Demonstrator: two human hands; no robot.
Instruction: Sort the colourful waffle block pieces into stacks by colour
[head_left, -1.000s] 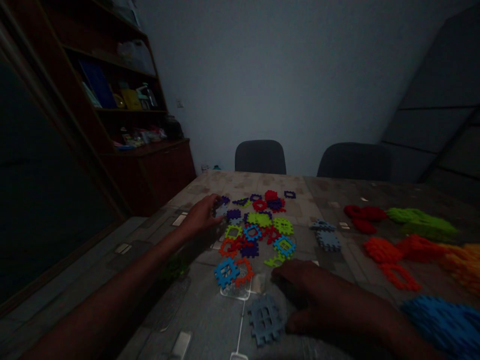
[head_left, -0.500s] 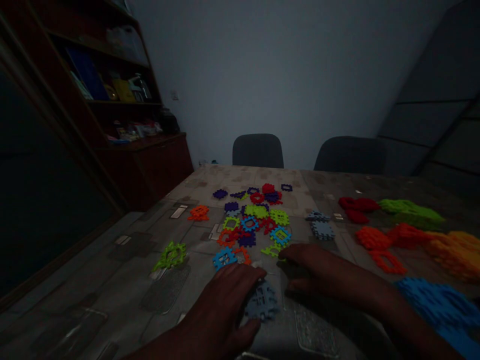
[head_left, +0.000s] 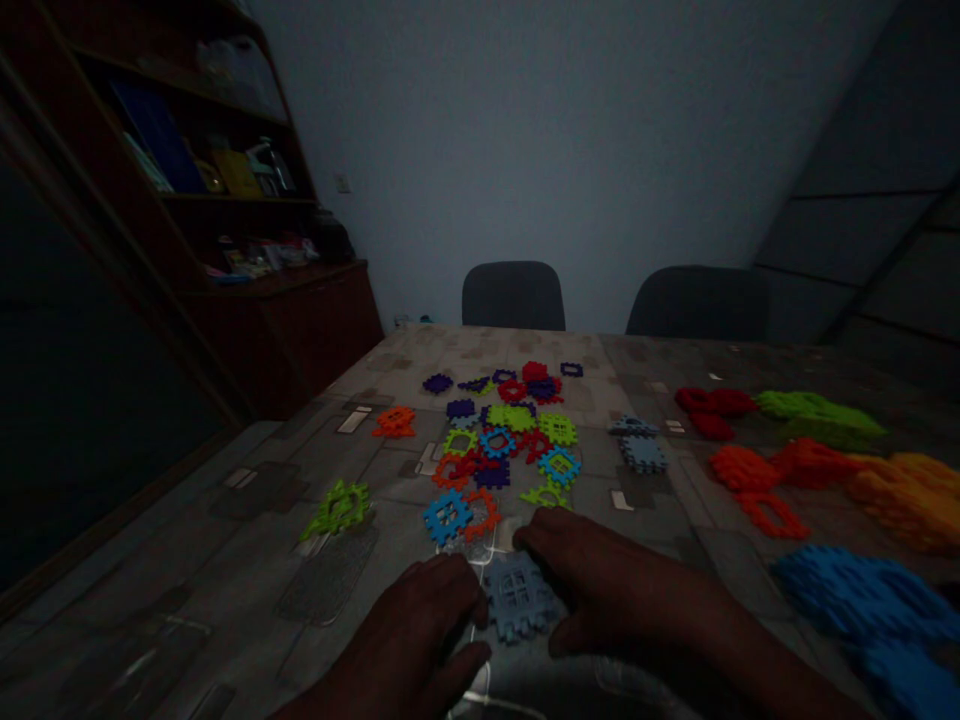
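A grey interlocking plastic tile (head_left: 516, 592) with a window-like cut-out lies low in front of me, perhaps stacked on others. My left hand (head_left: 420, 625) grips its left edge with curled fingers and the thumb below. My right hand (head_left: 600, 580) wraps the tile's right side, fingers at the top corner and thumb at the lower corner. Just beyond are a blue square frame tile (head_left: 448, 515), an orange tile (head_left: 482, 513) and a lime-green tile (head_left: 546, 496). My fingers hide parts of the grey tile's edges.
A loose heap of mixed tiles (head_left: 495, 440) spreads over the table middle. Lime-green pieces (head_left: 339, 508) and orange pieces (head_left: 395, 422) lie left. Grey tiles (head_left: 643, 452), red (head_left: 712, 408), orange (head_left: 750, 475), yellow (head_left: 911, 495) and blue piles (head_left: 862, 595) lie right. Two chairs (head_left: 514, 295) stand behind.
My right hand has moved left from the lime-green tile to the grey tile. My left hand has shifted left and down, uncovering more of the grey tile.
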